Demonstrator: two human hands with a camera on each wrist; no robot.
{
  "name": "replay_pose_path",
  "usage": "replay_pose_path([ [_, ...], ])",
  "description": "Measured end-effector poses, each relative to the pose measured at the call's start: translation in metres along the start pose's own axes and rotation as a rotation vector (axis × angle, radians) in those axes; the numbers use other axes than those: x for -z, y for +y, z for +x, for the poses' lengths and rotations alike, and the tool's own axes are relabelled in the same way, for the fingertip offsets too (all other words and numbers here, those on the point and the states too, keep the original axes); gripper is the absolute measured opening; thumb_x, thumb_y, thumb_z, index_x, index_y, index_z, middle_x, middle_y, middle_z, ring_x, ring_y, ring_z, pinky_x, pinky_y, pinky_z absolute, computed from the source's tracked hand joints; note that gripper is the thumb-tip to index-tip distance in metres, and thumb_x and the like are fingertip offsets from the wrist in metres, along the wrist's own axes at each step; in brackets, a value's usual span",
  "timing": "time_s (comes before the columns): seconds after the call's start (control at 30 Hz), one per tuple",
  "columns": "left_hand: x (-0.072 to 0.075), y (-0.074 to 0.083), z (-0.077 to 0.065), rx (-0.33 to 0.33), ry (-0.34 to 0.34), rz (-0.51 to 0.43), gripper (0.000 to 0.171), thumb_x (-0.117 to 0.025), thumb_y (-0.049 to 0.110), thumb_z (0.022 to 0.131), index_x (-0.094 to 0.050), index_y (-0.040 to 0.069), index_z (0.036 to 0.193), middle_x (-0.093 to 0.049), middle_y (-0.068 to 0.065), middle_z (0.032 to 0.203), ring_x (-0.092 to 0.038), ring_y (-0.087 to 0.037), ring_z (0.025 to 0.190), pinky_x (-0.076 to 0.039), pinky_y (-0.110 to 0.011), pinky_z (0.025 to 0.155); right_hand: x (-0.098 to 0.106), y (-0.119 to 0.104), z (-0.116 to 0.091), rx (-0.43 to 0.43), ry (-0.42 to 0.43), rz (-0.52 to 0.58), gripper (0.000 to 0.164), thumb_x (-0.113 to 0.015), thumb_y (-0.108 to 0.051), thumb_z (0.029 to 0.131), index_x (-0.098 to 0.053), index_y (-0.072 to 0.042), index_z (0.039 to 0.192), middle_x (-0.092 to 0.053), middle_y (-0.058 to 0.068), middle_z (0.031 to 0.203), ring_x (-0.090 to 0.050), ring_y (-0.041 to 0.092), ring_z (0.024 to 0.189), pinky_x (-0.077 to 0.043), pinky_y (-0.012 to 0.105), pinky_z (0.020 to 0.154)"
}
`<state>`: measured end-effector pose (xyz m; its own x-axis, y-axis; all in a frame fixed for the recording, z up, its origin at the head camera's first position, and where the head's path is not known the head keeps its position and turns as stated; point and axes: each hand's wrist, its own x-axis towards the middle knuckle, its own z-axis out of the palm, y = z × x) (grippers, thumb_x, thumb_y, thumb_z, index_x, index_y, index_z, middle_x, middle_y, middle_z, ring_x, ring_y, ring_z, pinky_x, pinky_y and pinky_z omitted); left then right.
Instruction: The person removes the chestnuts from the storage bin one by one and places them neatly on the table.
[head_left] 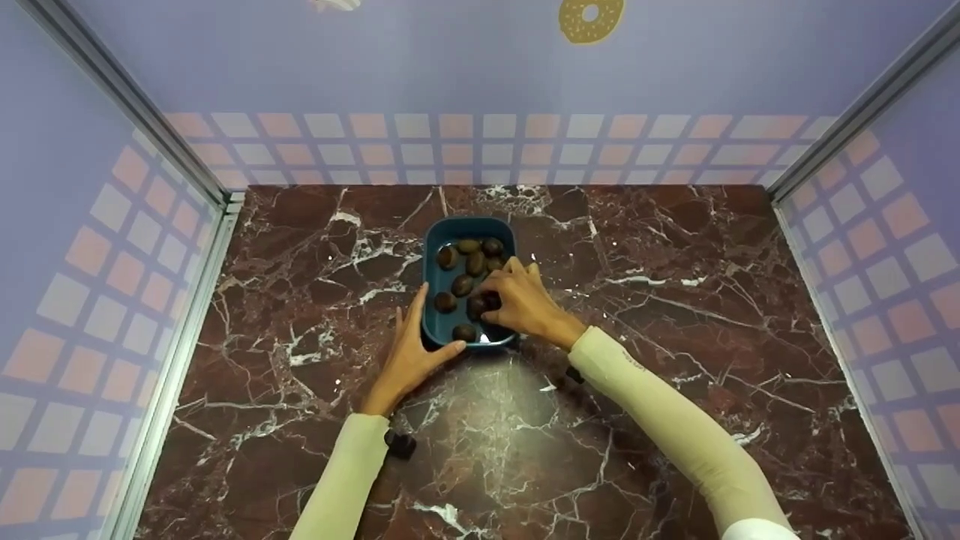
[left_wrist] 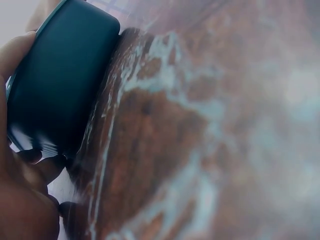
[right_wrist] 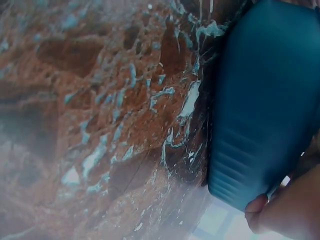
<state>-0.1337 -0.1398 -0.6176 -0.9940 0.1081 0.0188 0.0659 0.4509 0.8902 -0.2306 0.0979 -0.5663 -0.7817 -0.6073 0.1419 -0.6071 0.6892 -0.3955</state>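
Note:
A deep teal tub stands on the marble-patterned surface with several dark brown and olive, roundish fruit-like pieces inside. At its near left corner my left hand grips the tub, thumb on the front rim and fingers along the left side. The left wrist view shows the tub's outer wall with that hand around it. Over the tub's right rim reaches my right hand, its thumb and fingers curled at a dark brown round piece. From the right wrist, the tub's side hides most of that hand.
Dark red marble with white veins forms the work surface. Lilac walls with a pink and white checked band enclose it at the back and both sides. A metal rail runs along the left edge.

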Motion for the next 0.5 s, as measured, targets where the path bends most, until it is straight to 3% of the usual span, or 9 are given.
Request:
replay_pose_path([
  [0.5,0.0,0.001,0.0,0.015,0.005,0.008,0.109,-0.082,0.049,0.082,-0.008,0.044,0.162,-0.012,0.005,0.169,0.013,-0.053,0.148,-0.005,-0.082,0.105,0.03,0.008,-0.015,-0.015,0.053,0.204,0.041,-0.088,-0.035,0.077,-0.075,-0.02,0.112,-0.072,-0.004,0.108,-0.043,0.02,0.089,-0.025,0.04,0.08],
])
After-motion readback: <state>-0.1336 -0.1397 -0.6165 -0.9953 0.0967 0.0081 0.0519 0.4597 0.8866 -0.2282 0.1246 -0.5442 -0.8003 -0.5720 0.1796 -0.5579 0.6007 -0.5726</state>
